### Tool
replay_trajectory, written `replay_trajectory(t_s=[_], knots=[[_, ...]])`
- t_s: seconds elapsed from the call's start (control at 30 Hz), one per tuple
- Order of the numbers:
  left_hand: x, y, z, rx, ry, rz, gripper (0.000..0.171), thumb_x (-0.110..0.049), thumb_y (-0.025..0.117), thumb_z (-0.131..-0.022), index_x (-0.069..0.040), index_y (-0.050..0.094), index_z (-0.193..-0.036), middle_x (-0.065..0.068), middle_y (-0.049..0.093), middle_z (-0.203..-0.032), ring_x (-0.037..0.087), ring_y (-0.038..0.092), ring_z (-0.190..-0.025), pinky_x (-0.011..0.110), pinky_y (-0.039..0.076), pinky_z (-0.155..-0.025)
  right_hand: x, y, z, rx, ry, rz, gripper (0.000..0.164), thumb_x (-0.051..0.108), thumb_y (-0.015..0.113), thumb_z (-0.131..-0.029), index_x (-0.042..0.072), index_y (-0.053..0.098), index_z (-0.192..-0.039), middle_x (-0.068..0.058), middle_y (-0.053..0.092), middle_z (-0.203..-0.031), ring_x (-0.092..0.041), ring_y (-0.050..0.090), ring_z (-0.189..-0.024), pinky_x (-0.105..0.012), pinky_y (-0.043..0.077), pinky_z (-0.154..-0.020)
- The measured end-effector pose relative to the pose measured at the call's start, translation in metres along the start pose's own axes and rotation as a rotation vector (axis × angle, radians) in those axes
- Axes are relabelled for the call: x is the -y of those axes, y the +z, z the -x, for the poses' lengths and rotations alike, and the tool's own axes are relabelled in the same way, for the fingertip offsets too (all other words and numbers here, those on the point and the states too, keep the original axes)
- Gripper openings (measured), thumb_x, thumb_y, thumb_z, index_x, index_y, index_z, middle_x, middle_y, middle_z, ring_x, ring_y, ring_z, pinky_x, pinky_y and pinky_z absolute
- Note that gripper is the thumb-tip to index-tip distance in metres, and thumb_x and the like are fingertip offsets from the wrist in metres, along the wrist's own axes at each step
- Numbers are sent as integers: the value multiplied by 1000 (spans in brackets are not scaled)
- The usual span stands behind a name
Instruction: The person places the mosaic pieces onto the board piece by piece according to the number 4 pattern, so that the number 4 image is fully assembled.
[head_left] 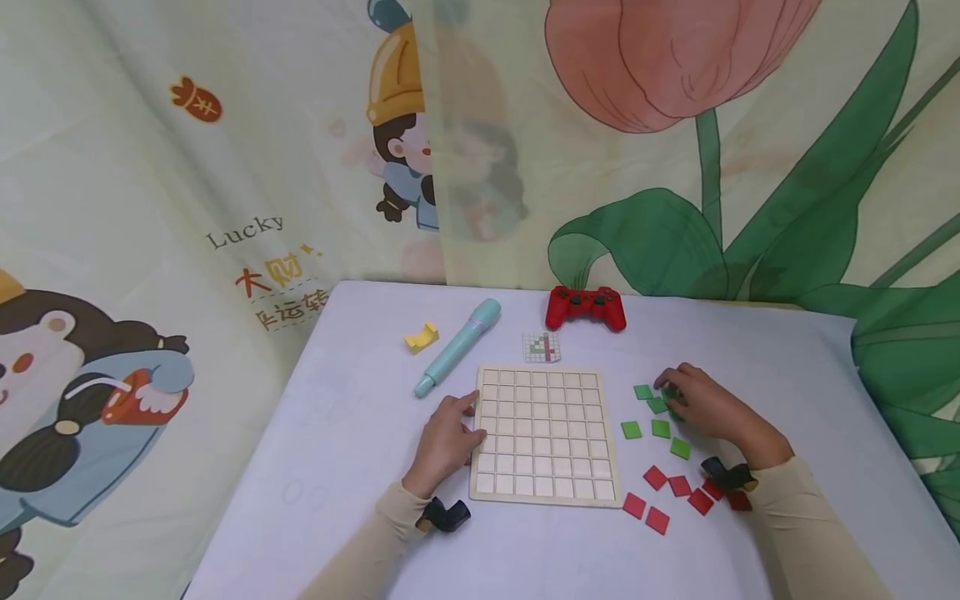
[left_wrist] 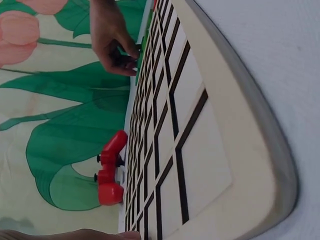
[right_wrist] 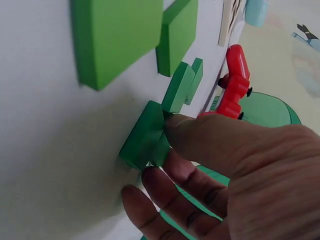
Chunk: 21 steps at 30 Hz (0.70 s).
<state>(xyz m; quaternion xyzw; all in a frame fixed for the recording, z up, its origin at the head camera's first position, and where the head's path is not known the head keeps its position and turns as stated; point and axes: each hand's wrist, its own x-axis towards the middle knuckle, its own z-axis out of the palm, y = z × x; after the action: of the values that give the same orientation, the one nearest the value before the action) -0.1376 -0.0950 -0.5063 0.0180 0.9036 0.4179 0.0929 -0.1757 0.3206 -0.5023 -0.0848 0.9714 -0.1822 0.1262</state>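
A square wooden grid board lies on the table between the two hands. My left hand rests against its left edge, with the thumb lying over the rim. At the right, my right hand is down among several green tiles. The right wrist view shows the thumb and a finger of the right hand pinching a green tile, which they partly hide. Another green tile lies against the thumb. Several red tiles lie nearer me, by the right wrist.
Behind the board lies a small card with a coloured grid pattern. A red game controller sits at the back edge. To the left are a light-blue microphone-shaped stick and a yellow curved piece. Printed cloth hangs behind the table.
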Motion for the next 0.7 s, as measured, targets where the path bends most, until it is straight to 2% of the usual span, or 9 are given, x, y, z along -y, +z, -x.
replay_trajectory(t_s=[0.13, 0.33, 0.53, 0.7], knots=[[-1, 1, -2, -27, 2, -42, 66, 0, 79, -89, 1, 57, -151, 16, 63, -125, 11, 56, -77, 21, 48, -51, 5, 0, 1, -17, 3, 23, 34, 1, 78, -92, 1, 66, -124, -23, 60, -117, -37, 60, -108, -53, 65, -94], [-3, 2, -6, -32, 18, -89, 65, 1, 79, -89, 2, 58, -150, 16, 62, -126, 10, 54, -75, 20, 44, -54, 10, -4, 2, -9, 18, 35, 36, 2, 79, -91, -1, 65, -124, -25, 59, -120, -41, 57, -111, -56, 64, -95], [-3, 1, -6, -31, 23, -98, 64, 1, 79, -89, 2, 58, -150, 15, 61, -125, 11, 53, -75, 20, 42, -55, 10, -2, -1, -4, 35, 39, 36, 3, 79, -92, -3, 63, -124, -25, 60, -120, -40, 57, -111, -57, 62, -98], [-1, 1, -4, -14, 9, -93, 64, 0, 79, -90, 1, 58, -150, 13, 61, -126, 11, 52, -76, 20, 43, -56, 12, -2, -1, -42, 40, 14, 35, 5, 76, -94, -3, 60, -124, -26, 57, -120, -38, 55, -107, -55, 64, -94]])
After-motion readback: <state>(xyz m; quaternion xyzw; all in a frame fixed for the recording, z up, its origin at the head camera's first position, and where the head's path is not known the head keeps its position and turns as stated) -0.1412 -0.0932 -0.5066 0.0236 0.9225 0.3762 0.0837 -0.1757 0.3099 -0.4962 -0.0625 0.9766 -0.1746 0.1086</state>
